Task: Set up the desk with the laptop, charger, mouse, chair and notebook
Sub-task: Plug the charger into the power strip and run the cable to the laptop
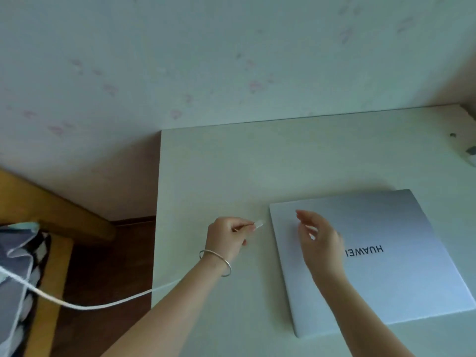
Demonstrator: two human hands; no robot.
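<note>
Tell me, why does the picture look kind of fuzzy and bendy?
In the head view, the light is dim and greenish, so everything looks soft; the left hand pinching the charger plug and the right hand over the closed laptop are slightly smeared; the wide lens tilts and bends the desk edges.

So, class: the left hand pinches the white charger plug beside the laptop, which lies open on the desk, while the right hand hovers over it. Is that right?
Not quite. The head view shows the laptop closed, lid down with the logo facing up, not open. The rest stands: the left hand pinches the white charger plug beside it on the desk, and the right hand hovers over the lid.
</note>
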